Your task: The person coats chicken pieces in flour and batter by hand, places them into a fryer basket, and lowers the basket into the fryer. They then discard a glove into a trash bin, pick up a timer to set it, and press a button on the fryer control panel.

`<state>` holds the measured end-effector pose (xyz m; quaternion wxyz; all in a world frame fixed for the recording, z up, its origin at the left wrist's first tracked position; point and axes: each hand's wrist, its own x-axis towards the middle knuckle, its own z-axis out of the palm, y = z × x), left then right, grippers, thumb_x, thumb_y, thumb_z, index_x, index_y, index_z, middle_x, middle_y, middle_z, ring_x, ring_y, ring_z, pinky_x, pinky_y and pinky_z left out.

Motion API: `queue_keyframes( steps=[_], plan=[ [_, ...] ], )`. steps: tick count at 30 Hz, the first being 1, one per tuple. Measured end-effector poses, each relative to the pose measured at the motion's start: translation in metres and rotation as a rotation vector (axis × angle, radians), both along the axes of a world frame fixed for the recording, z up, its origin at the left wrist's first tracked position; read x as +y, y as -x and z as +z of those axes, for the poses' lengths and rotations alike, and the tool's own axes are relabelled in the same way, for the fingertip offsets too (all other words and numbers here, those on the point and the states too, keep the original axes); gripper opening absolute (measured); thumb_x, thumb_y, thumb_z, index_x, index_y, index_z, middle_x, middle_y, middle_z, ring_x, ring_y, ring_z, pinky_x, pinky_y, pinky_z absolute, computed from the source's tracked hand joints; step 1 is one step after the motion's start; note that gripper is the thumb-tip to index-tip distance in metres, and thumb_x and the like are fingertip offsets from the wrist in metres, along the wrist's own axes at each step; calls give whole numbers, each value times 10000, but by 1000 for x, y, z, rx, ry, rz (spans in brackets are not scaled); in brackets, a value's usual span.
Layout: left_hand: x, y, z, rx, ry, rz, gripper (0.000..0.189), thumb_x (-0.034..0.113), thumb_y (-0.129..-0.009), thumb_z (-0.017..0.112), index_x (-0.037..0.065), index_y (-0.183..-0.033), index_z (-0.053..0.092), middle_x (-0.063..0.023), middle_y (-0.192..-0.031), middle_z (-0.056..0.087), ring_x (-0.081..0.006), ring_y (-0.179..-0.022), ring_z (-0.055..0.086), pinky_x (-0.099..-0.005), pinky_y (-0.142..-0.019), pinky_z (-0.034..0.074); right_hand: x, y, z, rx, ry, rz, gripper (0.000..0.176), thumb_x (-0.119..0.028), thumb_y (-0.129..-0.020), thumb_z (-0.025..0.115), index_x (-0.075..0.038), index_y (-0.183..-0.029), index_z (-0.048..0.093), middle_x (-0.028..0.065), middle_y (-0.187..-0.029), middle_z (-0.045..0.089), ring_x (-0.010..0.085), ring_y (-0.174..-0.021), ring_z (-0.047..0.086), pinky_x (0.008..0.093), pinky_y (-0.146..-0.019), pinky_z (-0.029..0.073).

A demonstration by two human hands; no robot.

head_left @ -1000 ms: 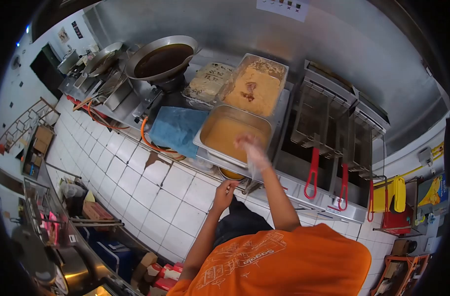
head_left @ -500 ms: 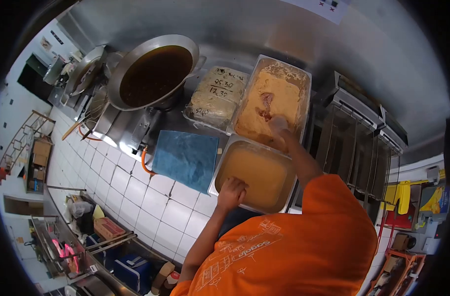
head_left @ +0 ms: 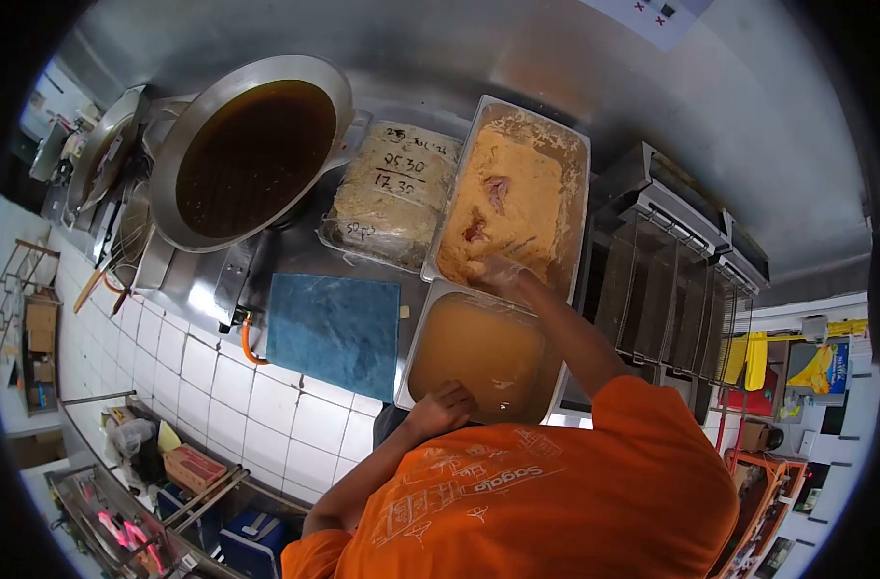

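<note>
My left hand (head_left: 442,407) is at the near left corner of a metal tray of cloudy tan liquid (head_left: 478,338). Its fingers are curled together, and whatever they may hold is hidden. Coated in pale powder, my right hand (head_left: 504,275) is at the near end of a deeper tray of orange-tan flour (head_left: 546,217); its fingers are blurred into the powder. Farther back in the flour lie a reddish piece of meat (head_left: 498,193) and a second, darker piece (head_left: 474,230), both partly covered.
A large wok of dark oil (head_left: 256,159) sits on the stove at left. Beside it is a plastic-wrapped block (head_left: 396,193) with handwriting. A blue cloth (head_left: 334,328) lies at the counter's front edge. Wire fryer baskets (head_left: 667,289) stand at right.
The camera view has shifted, so the counter items appear farther left. My right hand has come nearer, to the flour tray's near end. My left hand stays at the liquid tray.
</note>
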<state>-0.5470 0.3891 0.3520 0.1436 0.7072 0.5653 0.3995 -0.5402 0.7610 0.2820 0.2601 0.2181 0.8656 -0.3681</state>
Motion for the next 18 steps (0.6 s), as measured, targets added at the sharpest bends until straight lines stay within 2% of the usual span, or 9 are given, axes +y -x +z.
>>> queue_keyframes(
  steps=[2, 4, 6, 7, 8, 10, 13, 15, 18],
  plan=[
    [-6, 11, -3, 123, -4, -40, 140, 149, -788, 670, 98, -916, 649, -22, -953, 611, -207, -996, 592, -341, -827, 512, 11, -4, -6, 115, -92, 27, 628, -342, -878, 632, -53, -1407, 454, 185, -1165, 624, 294, -1050, 607, 371, -918, 494],
    [-8, 17, -8, 165, -37, -16, 155, 173, -789, 675, 99, -923, 647, -26, -959, 611, -206, -1002, 590, -336, -823, 513, 0, -7, 20, 408, -380, -47, 566, -321, -876, 652, -57, -1354, 503, 155, -1053, 649, 252, -912, 629, 360, -850, 512],
    [-11, 16, -11, 183, -22, -22, 156, 192, -796, 684, 100, -916, 651, -28, -982, 625, -214, -1018, 597, -341, -829, 521, 23, 7, -15, 561, -333, 28, 491, -302, -881, 659, -45, -1279, 529, 156, -966, 644, 260, -841, 622, 371, -825, 510],
    [-12, 14, -12, 179, 4, -36, 149, 199, -802, 691, 100, -907, 655, -29, -1002, 639, -222, -1032, 604, -349, -836, 528, 38, 15, -44, 481, -383, 114, 451, -263, -891, 639, -40, -1266, 525, 156, -952, 633, 264, -828, 610, 378, -806, 499],
    [-9, 15, -12, 181, 24, -45, 144, 206, -808, 698, 100, -897, 659, -29, -1022, 654, -231, -1046, 612, -357, -843, 535, 38, 29, -44, 406, -431, 205, 411, -224, -901, 619, -35, -1252, 521, 156, -938, 623, 268, -814, 597, 385, -788, 488],
    [-7, 17, -11, 170, -33, -40, 152, 200, -797, 679, 95, -901, 644, -28, -964, 622, -219, -985, 600, -342, -801, 529, 26, 39, -45, 233, -396, 90, 369, -152, -901, 586, -19, -1237, 510, 157, -908, 609, 269, -788, 579, 394, -749, 474],
    [-6, 19, -7, 172, -39, -47, 147, 189, -791, 666, 87, -891, 631, -30, -922, 603, -214, -942, 596, -336, -774, 528, -20, 35, 20, 194, -286, -26, 319, -45, -902, 536, 6, -1214, 494, 157, -863, 589, 269, -749, 552, 406, -690, 451],
    [-7, 18, -6, 159, -26, -51, 139, 181, -790, 663, 83, -882, 626, -34, -910, 599, -216, -933, 598, -336, -771, 529, -8, 23, -20, 226, -253, 11, 304, -21, -878, 536, 19, -1179, 517, 175, -832, 610, 293, -732, 584, 419, -682, 473],
    [-8, 14, -10, 128, -6, -69, 145, 174, -785, 675, 76, -881, 630, -43, -913, 605, -226, -936, 604, -341, -776, 531, 14, 8, -76, 90, -276, 108, 274, -108, -903, 520, 18, -1143, 559, 230, -899, 634, 367, -795, 617, 454, -718, 489]
  ],
)
